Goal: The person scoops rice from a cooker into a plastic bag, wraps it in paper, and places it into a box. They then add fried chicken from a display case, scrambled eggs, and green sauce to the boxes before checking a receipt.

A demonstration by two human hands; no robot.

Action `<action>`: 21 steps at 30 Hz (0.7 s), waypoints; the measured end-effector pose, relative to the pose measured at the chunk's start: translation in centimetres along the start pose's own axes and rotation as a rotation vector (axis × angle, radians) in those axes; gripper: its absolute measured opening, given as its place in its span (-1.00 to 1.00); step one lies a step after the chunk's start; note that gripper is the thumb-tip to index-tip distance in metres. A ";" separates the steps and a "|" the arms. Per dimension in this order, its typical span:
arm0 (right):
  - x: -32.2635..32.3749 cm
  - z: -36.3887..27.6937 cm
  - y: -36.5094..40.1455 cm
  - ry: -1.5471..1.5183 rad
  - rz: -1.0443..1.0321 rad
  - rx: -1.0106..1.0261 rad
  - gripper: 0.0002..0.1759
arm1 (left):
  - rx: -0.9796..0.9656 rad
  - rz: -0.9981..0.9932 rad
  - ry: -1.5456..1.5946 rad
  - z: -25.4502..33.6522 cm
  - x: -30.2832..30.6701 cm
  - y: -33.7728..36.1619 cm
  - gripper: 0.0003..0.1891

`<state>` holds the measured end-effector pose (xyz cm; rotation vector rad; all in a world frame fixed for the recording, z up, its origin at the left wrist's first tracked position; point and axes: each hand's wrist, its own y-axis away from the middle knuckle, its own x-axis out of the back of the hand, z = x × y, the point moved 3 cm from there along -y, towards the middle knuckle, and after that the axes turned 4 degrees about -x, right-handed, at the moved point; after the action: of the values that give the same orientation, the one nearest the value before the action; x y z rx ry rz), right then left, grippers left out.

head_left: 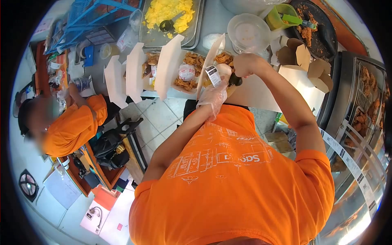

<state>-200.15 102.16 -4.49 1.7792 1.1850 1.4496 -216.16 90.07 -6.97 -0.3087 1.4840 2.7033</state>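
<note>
My left hand [214,96], in a clear plastic glove, grips the near side of an open paper takeout box [211,53]. A printed label [213,76] shows just above its fingers, beside a pale rounded lump [223,70]. Over the right side of this box my right hand [248,65], bare, is closed around a black scoop [234,79], its bowl pointing down. Fried chicken [223,58] lies at the far end of the box. To the left, another open box holds chicken pieces and a paper-wrapped round packet [187,72].
More open boxes [134,73] line the counter leftward. Behind are a tray [199,34] of scrambled egg, a clear plastic bowl [248,30], a green container [281,17] and a dark pan [326,41]. Kraft boxes [296,57] and a chicken display case [363,98] stand right; a person [75,126] works left.
</note>
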 end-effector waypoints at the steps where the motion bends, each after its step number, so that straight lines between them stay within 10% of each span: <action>1: 0.1 0.1 0.1 -0.002 0.003 0.003 -0.82 | -0.002 0.003 -0.004 -0.1 0.0 0.1 -0.56; 7: -0.3 0.8 1.2 0.021 0.034 0.021 -0.81 | -0.012 -0.188 -0.287 0.2 2.3 0.4 -0.56; 9: -1.2 2.8 0.3 0.110 0.254 0.056 -0.79 | -0.174 -0.465 0.126 4.1 1.6 4.4 -0.61; 16: 8.2 7.0 12.1 -0.442 0.324 0.194 -0.78 | -0.439 -0.087 -0.028 15.3 11.7 9.4 -0.65; 21: 18.0 11.5 10.9 -0.533 0.731 0.259 -0.75 | -0.303 -0.037 -1.261 13.8 9.6 1.1 -0.60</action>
<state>-185.45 114.29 10.11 2.7366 0.4655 1.0514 -227.78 100.49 -0.73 1.1197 0.6482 2.1791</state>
